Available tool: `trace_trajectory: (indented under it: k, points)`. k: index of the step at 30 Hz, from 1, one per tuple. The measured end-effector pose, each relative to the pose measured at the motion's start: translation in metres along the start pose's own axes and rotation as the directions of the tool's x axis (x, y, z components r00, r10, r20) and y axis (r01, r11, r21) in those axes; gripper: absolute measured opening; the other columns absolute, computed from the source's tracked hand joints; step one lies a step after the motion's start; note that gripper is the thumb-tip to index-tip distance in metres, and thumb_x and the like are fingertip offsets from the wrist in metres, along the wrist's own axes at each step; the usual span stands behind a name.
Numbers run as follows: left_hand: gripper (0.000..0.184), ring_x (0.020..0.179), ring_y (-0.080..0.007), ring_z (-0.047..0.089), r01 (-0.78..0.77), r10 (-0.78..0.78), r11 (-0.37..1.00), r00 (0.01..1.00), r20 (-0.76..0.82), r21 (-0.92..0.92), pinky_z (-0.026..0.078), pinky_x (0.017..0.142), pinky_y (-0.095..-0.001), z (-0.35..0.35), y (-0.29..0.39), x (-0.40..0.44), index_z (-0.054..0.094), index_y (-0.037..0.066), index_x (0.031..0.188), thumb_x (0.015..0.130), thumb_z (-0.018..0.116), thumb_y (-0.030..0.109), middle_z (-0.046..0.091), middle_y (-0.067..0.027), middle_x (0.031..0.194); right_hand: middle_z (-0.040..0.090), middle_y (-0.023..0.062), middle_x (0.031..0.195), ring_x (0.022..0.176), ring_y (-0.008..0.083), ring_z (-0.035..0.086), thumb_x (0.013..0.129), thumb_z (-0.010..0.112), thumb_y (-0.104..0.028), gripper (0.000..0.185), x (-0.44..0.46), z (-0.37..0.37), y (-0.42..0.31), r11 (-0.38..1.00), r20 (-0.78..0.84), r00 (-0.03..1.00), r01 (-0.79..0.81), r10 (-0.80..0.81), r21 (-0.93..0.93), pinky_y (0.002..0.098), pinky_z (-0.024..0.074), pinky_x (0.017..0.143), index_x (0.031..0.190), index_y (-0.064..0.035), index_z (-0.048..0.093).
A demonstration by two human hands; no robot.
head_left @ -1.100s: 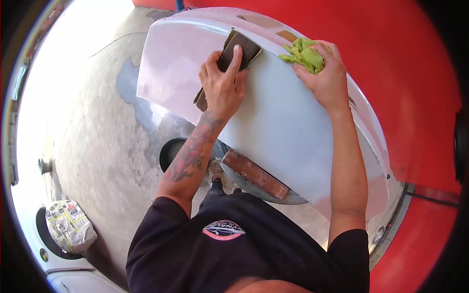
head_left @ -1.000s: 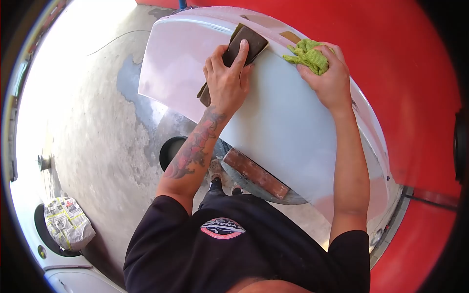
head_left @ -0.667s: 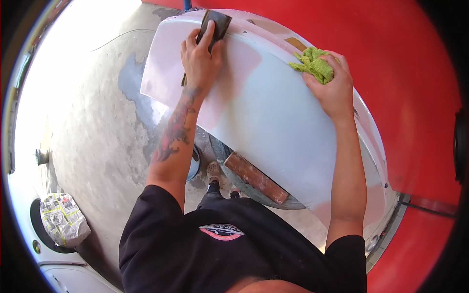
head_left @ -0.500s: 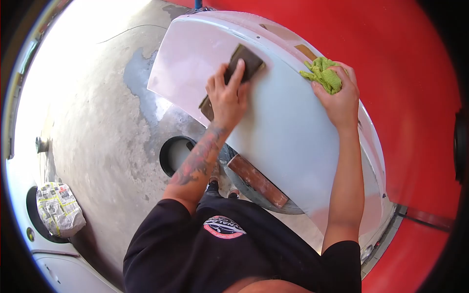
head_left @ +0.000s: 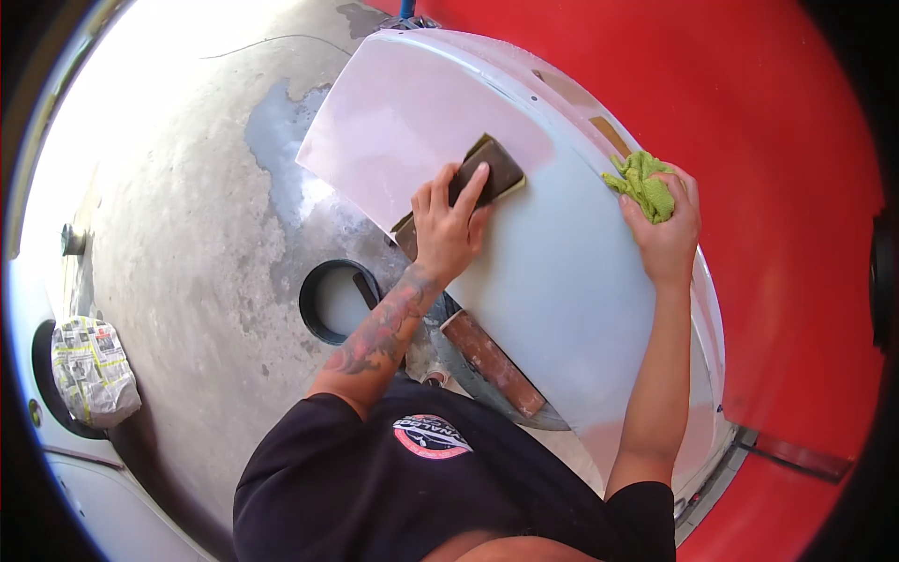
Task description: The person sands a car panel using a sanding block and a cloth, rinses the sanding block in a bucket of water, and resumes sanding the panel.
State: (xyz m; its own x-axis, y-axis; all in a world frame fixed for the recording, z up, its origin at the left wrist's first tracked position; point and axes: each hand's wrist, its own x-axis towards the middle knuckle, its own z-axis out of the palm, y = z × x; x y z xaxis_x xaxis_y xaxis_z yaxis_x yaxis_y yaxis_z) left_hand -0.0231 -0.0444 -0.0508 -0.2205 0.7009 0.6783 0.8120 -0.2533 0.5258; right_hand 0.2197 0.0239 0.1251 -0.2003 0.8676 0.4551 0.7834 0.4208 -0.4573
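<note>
Upper-left glare (blown white), fisheye distortion

Newspaper-covered wheel (head_left: pixel 94 372), stained concrete floor (head_left: pixel 187 244), red surface (head_left: pixel 787 225)

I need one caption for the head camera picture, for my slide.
Left hand holds a dark block on a pale panel; right hand grips a green cloth at the panel's edge.

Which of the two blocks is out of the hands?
The reddish block, lying beside the near edge of the panel; the dark block is in the left hand.
</note>
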Motion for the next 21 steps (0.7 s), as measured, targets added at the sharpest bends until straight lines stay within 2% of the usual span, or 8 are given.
trace_trajectory:
  k: [2,6,9,11,13,16,19,21]
  points:
    - [0.064,0.114,-0.0384,0.055,-0.045,0.048,0.998,0.996,0.071,-0.037,0.043,0.102,-0.0487,-0.009,-0.018,0.008,0.058,0.014,0.146,0.084,0.073,0.009,0.056,-0.0182,0.133,0.059,0.0133,0.126,0.114,0.0346,0.061,0.076,0.082,-0.014,0.038,0.0,-0.001,-0.002,0.999,0.003,1.0,0.011,-0.011,-0.034,0.0433,0.0518,0.095,0.107,-0.0013,0.064]
    - [0.054,0.115,-0.0398,0.056,0.226,-0.222,0.974,0.961,-0.162,0.009,0.045,0.1,-0.0503,0.004,-0.114,0.129,0.06,0.016,0.142,0.09,0.072,0.022,0.06,-0.0202,0.129,0.059,0.0143,0.127,0.115,0.0357,0.061,0.076,0.082,-0.013,0.037,0.001,0.0,-0.002,1.0,-0.001,1.0,0.013,-0.013,-0.025,0.0439,0.0515,0.096,0.105,-0.0019,0.063]
    - [0.05,0.116,-0.0413,0.056,0.288,-0.28,0.957,0.937,-0.207,0.01,0.044,0.101,-0.0511,0.008,-0.118,0.142,0.06,0.016,0.141,0.092,0.07,0.023,0.061,-0.0216,0.128,0.059,0.0148,0.127,0.115,0.0358,0.061,0.075,0.083,-0.013,0.037,0.001,0.0,-0.001,1.0,0.0,1.0,0.013,-0.013,-0.005,0.0441,0.0515,0.096,0.104,-0.0021,0.063]
    - [0.054,0.117,-0.0422,0.054,0.267,-0.266,0.964,0.949,-0.168,-0.017,0.042,0.104,-0.0496,0.007,-0.062,0.094,0.059,0.016,0.143,0.09,0.07,0.017,0.058,-0.0226,0.132,0.059,0.0148,0.128,0.116,0.0356,0.061,0.076,0.082,-0.012,0.036,0.002,0.0,-0.001,1.0,-0.008,1.0,0.02,-0.02,-0.022,0.044,0.0517,0.096,0.104,-0.0023,0.063]
    - [0.064,0.114,-0.0428,0.054,0.116,-0.116,0.993,0.992,-0.054,-0.007,0.041,0.106,-0.0503,0.005,-0.023,0.032,0.056,0.018,0.148,0.085,0.071,0.013,0.055,-0.0217,0.134,0.058,0.0148,0.128,0.116,0.0354,0.061,0.076,0.082,-0.011,0.035,0.001,0.001,0.0,0.999,-0.008,1.0,0.018,-0.018,-0.03,0.0441,0.0518,0.096,0.104,-0.0027,0.063]
    - [0.063,0.115,-0.0393,0.055,0.036,-0.036,0.999,0.999,-0.002,0.0,0.043,0.103,-0.0484,-0.011,-0.051,0.052,0.057,0.017,0.147,0.085,0.071,0.014,0.056,-0.0182,0.135,0.057,0.0146,0.129,0.117,0.0352,0.061,0.076,0.081,-0.01,0.034,0.0,0.001,0.001,1.0,0.004,1.0,0.02,-0.02,-0.023,0.0441,0.0518,0.097,0.104,-0.0032,0.062]
    - [0.053,0.114,-0.0388,0.058,0.247,-0.239,0.969,0.956,-0.169,0.023,0.047,0.099,-0.0479,0.0,-0.144,0.14,0.059,0.015,0.142,0.091,0.07,0.026,0.063,-0.0191,0.126,0.057,0.0143,0.129,0.117,0.035,0.061,0.076,0.081,-0.01,0.034,0.001,0.002,0.001,1.0,0.003,1.0,0.028,-0.028,-0.013,0.0439,0.0518,0.097,0.103,-0.0034,0.062]
    - [0.053,0.113,-0.0389,0.059,0.354,-0.35,0.935,0.922,-0.163,-0.006,0.047,0.1,-0.0475,-0.001,-0.166,0.166,0.06,0.016,0.141,0.09,0.071,0.026,0.063,-0.0189,0.126,0.057,0.0141,0.129,0.117,0.0348,0.061,0.076,0.081,-0.01,0.034,0.001,0.001,0.001,0.999,0.006,0.999,0.031,-0.031,-0.011,0.0437,0.0518,0.097,0.103,-0.0034,0.062]
